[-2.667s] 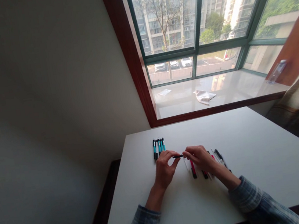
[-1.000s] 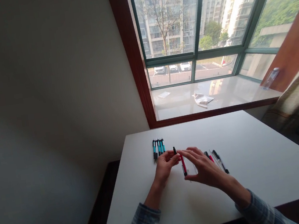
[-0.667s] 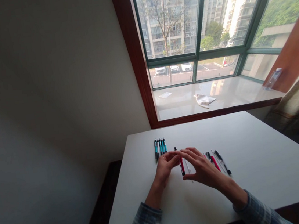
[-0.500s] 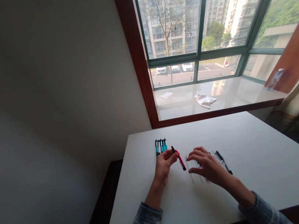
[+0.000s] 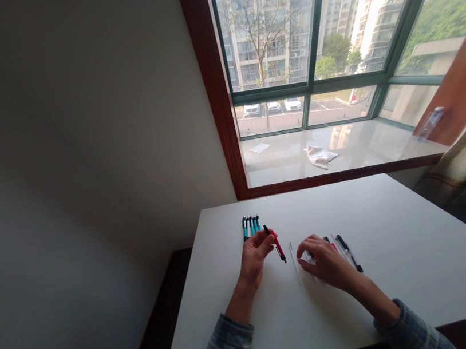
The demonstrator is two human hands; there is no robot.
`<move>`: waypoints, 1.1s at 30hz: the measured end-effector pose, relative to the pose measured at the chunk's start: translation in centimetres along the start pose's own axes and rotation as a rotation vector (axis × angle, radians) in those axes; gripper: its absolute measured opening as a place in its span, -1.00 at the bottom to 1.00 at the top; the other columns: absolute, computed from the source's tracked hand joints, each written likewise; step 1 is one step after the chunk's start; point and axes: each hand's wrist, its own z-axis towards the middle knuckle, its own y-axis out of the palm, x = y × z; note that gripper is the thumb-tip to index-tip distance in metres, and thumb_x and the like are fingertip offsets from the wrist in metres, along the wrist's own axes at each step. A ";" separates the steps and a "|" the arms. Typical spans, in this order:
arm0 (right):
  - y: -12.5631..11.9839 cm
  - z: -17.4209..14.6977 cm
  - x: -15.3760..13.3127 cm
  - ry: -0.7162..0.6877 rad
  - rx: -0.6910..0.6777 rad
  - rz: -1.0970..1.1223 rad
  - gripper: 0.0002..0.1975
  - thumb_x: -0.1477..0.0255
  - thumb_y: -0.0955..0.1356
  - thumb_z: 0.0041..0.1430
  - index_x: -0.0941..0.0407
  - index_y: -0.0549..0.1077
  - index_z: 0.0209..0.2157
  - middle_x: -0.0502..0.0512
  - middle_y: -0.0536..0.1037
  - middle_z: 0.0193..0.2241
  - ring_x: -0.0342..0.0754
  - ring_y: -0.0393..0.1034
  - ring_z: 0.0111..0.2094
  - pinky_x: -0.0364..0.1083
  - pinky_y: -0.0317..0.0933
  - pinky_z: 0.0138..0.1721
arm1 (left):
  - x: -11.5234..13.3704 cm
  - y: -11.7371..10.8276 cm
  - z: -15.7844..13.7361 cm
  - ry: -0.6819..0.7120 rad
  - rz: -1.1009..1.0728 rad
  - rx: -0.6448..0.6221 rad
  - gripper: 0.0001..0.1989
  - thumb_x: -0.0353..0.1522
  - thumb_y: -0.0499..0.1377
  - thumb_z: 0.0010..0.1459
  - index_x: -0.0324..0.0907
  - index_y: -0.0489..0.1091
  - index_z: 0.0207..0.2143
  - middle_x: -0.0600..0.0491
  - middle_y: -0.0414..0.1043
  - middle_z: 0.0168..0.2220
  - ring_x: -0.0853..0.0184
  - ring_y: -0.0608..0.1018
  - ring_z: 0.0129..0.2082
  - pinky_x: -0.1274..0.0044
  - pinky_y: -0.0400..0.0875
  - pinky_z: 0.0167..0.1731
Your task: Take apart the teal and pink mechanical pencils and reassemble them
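Note:
My left hand [image 5: 253,259] is closed around a red and black pen [image 5: 278,248], held slanted above the table with its lower end toward the right. To its right, a thin white pen refill [image 5: 295,264] lies on the table. Just beyond that refill is my right hand [image 5: 321,260], low over the table with thumb and index fingertips drawn together in a pinch. Anything between those fingertips is too small to make out. Under and behind the right hand lie more refills and pens, partly hidden, with a black-capped clear pen [image 5: 348,252] at the far right.
Several teal and black pens [image 5: 251,227] lie side by side behind my left hand on the white table [image 5: 350,204]. A windowsill beyond holds a white cloth [image 5: 320,156], a paper [image 5: 259,148] and a clear bottle [image 5: 429,124]. A wall stands at left.
My right hand has shifted slightly right, and its thumb and fingers have drawn together from a wider spread. The pen in my left hand has moved slightly up and left.

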 end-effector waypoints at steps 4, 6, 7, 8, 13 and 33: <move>-0.8 0.4 -1.2 0.092 0.053 0.119 -0.90 0.55 0.38 0.14 0.07 0.48 -0.30 0.00 0.57 -0.37 -0.05 0.42 -0.36 -0.08 0.29 -0.28 | -0.2 0.0 0.1 0.009 0.031 -0.053 -0.64 -0.22 0.48 -0.04 -0.21 0.62 -0.22 -0.05 0.60 -0.23 0.30 0.57 -0.26 0.43 0.46 -0.11; -1.1 0.7 -1.8 0.108 0.083 0.205 -0.92 0.54 0.36 0.13 0.08 0.46 -0.33 -0.03 0.57 -0.40 -0.08 0.41 -0.38 -0.10 0.27 -0.30 | -0.3 0.0 0.1 0.017 0.063 -0.085 -0.65 -0.21 0.47 -0.03 -0.21 0.62 -0.22 -0.06 0.60 -0.23 0.28 0.57 -0.25 0.42 0.46 -0.11; -1.1 0.9 -2.1 0.111 0.098 0.251 -0.93 0.54 0.36 0.13 0.08 0.45 -0.34 -0.03 0.57 -0.41 -0.09 0.41 -0.38 -0.11 0.28 -0.29 | -0.3 0.0 0.1 0.019 0.080 -0.094 -0.65 -0.20 0.47 -0.02 -0.21 0.62 -0.22 -0.06 0.60 -0.23 0.27 0.57 -0.24 0.41 0.46 -0.10; -1.1 1.2 -2.4 0.111 0.114 0.294 -0.94 0.53 0.36 0.13 0.09 0.44 -0.36 -0.03 0.57 -0.41 -0.10 0.41 -0.38 -0.12 0.28 -0.29 | -0.3 0.0 0.1 0.022 0.096 -0.098 -0.65 -0.20 0.47 -0.02 -0.21 0.62 -0.22 -0.06 0.61 -0.23 0.26 0.57 -0.24 0.40 0.46 -0.10; -1.1 2.8 -2.7 0.089 0.179 0.398 -0.95 0.46 0.38 0.17 0.10 0.43 -0.38 -0.01 0.53 -0.44 -0.10 0.39 -0.40 -0.12 0.31 -0.32 | 0.1 0.2 -0.1 0.032 0.165 -0.126 -0.64 -0.20 0.46 -0.01 -0.22 0.63 -0.20 -0.09 0.63 -0.20 0.22 0.58 -0.21 0.35 0.46 -0.07; -2.0 5.5 -2.5 -0.131 0.057 0.136 -0.83 0.42 0.39 0.32 0.03 0.55 -0.06 0.09 0.63 -0.20 -0.04 0.53 -0.24 -0.05 0.42 -0.18 | 0.8 0.2 -0.5 0.068 0.289 -0.165 -0.64 -0.18 0.45 -0.01 -0.22 0.63 -0.21 -0.12 0.64 -0.21 0.16 0.62 -0.23 0.40 0.49 -0.23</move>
